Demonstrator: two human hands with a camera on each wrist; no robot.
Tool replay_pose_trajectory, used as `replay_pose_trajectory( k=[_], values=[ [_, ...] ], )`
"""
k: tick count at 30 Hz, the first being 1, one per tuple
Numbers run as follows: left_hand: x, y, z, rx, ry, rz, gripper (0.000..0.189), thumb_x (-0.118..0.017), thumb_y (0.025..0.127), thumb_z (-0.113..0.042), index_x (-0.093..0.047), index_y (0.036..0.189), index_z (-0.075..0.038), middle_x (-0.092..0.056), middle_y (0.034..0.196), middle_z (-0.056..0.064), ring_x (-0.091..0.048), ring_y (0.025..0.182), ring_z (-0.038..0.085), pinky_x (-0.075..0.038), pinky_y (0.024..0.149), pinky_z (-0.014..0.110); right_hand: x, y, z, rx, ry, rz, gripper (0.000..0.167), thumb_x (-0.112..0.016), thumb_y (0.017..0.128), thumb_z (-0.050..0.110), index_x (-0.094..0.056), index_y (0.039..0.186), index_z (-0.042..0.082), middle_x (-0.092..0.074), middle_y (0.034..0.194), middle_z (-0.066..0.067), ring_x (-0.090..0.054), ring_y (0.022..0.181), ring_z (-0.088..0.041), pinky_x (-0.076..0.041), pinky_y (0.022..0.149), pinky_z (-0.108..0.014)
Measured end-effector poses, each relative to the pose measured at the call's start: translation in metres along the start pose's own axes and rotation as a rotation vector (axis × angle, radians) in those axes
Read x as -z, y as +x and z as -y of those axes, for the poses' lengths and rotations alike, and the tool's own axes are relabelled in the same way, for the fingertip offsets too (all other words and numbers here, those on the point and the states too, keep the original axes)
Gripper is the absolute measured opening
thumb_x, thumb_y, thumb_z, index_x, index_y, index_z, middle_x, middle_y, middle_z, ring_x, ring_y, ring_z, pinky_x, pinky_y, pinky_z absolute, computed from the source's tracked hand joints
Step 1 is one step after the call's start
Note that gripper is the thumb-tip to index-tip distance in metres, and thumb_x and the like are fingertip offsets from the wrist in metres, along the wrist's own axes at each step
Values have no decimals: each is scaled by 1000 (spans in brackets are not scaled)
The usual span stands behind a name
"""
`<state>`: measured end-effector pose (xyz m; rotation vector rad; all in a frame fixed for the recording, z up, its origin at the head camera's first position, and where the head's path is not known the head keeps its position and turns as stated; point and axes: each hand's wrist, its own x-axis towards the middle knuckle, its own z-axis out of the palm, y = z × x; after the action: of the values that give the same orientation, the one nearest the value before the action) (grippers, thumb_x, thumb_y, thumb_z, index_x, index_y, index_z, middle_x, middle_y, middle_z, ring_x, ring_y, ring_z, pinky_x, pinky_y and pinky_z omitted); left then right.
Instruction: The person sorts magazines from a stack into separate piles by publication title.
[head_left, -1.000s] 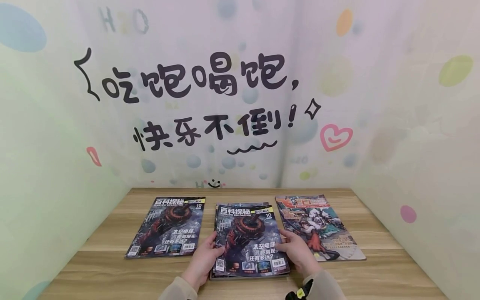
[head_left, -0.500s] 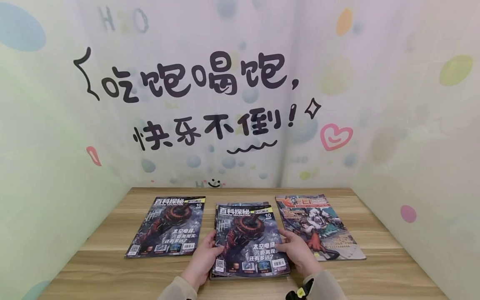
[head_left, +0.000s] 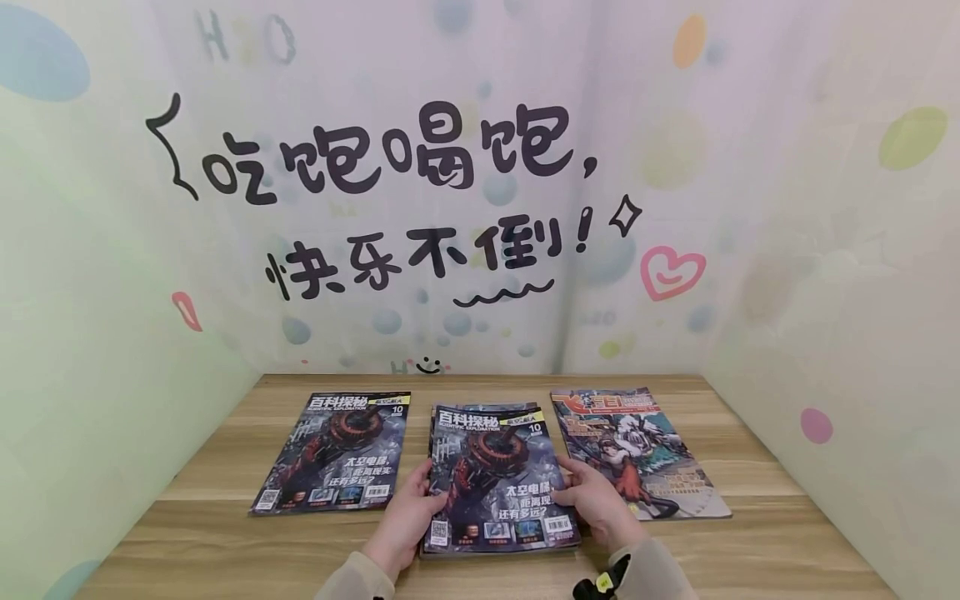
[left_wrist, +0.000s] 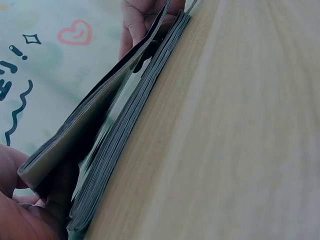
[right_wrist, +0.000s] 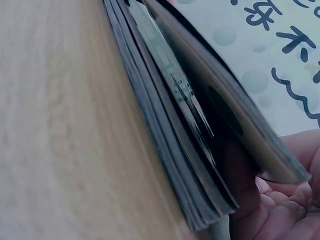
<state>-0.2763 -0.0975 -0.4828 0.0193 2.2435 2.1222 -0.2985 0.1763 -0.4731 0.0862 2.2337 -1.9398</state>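
A dark magazine (head_left: 495, 471) with a red ring-shaped machine on its cover lies between my hands on top of a stack. At its left edge my left hand (head_left: 408, 517) grips it, thumb over the cover and fingers underneath. My right hand (head_left: 596, 504) grips the right edge the same way. In the left wrist view, the held magazine (left_wrist: 92, 112) is tilted up from the stacked magazines (left_wrist: 137, 107), leaving a wedge-shaped gap. Seen in the right wrist view, fingers (right_wrist: 242, 175) reach into that gap, above the stack (right_wrist: 155, 125). The lower covers are mostly hidden.
To the left on the wooden table (head_left: 225, 550) lies another magazine (head_left: 333, 454) with the same cover. On the right is a magazine (head_left: 637, 458) with a comic-style cover and red title. A printed curtain wall (head_left: 480, 342) stands behind the table, with side walls left and right.
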Motion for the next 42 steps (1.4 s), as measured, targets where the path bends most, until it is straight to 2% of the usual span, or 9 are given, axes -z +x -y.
replay_pose_trajectory(
  k=[12, 16, 25, 32, 35, 40, 42],
  values=[
    [1, -1, 1, -15, -51, 16, 69, -51, 90, 4, -13, 147, 11, -42, 135, 36, -56, 108, 28, -47, 94, 43, -1, 1, 1, 55, 4, -31, 67, -62, 80, -13, -39, 143, -5, -58, 100, -13, -56, 88, -22, -49, 77, -32],
    [0, -2, -1, -22, -44, 2, 70, -52, 89, 5, -15, 147, 11, -42, 135, 36, -55, 109, 28, -46, 95, 44, -1, 2, 1, 62, 5, -36, 67, -62, 81, -13, -40, 143, -4, -57, 99, -13, -55, 88, -22, -49, 78, -32],
    [3, -1, -5, -36, -14, -68, 71, -56, 85, 6, -22, 148, 7, -38, 138, 37, -50, 118, 37, -42, 99, 50, -5, 2, 7, 78, -3, -48, 68, -64, 80, -10, -40, 143, -2, -58, 103, -14, -56, 89, -23, -48, 79, -34],
    [14, -1, -11, -53, -16, -72, 72, -56, 84, 7, -23, 147, 7, -42, 135, 36, -52, 115, 38, -42, 99, 51, -12, 3, 13, 117, 6, -31, 67, -64, 80, -12, -41, 142, -5, -57, 99, -13, -55, 86, -21, -50, 73, -32],
    [20, -1, -12, -37, -15, -85, 72, -56, 84, 7, -24, 148, 5, -38, 139, 36, -48, 119, 41, -40, 101, 52, -18, 3, 15, 133, 25, -23, 67, -63, 79, -14, -41, 141, -6, -53, 97, -12, -52, 85, -21, -49, 70, -31],
    [35, -2, -13, -17, -22, -77, 71, -54, 86, 6, -23, 149, 4, -39, 139, 36, -56, 110, 32, -46, 95, 45, -32, 4, 19, 130, 43, -11, 68, -63, 79, -13, -38, 142, -6, -47, 97, -9, -45, 89, -22, -43, 68, -27],
    [41, -2, -13, -10, -24, -74, 70, -54, 86, 6, -22, 149, 4, -42, 136, 35, -59, 102, 26, -50, 89, 41, -38, 4, 20, 139, 34, -1, 68, -63, 80, -12, -38, 143, -6, -46, 96, -8, -45, 89, -22, -42, 69, -28]
  ],
)
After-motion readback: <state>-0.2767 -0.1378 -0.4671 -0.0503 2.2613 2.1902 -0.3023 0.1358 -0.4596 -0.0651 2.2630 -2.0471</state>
